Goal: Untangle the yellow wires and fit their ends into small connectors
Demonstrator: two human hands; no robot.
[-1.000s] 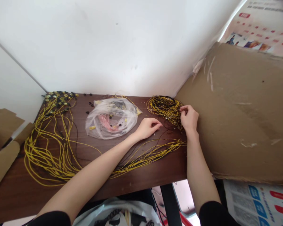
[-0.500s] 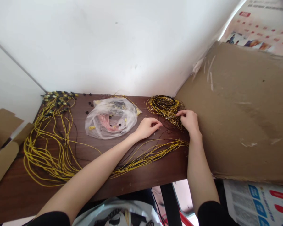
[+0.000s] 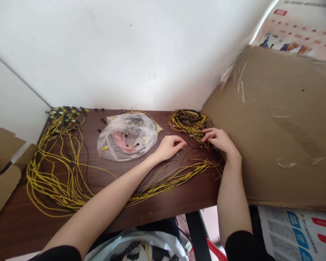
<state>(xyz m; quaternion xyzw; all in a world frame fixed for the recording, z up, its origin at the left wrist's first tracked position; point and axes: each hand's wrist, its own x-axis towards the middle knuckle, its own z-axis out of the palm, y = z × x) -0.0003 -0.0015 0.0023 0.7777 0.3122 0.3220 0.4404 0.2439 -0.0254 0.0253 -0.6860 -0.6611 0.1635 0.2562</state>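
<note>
Across the far side there's a big white wall point(image 3: 141, 54), and a large brown cardboard panel point(image 3: 282, 134) takes up the right. The dark brown bench point(image 3: 184, 195) is pretty busy. Longest thing on it is a yellow-and-black wire bundle point(image 3: 168, 183), looping around the left end and stretching toward the right along the near side. A white bag point(image 3: 160, 236) sits below the near edge. Mid-bench there's a crumpled clear bag point(image 3: 129, 139) with pink, yellow and black showing inside. Then the wire tangle point(image 3: 188, 123), far right, next to the panel. 2 hands in there: the right hand point(image 3: 220, 139) has loosely bent fingers at the tangle's near-right edge, can't tell if they've got a strand. The left hand point(image 3: 171, 146) is between clear bag and tangle, thumb and fingers pinched close, can't tell if they hold anything. Smallest stuff: black-and-gold end pieces point(image 3: 67, 114) clustered far left, plus loose black bits point(image 3: 102, 120) beside the clear bag.
</note>
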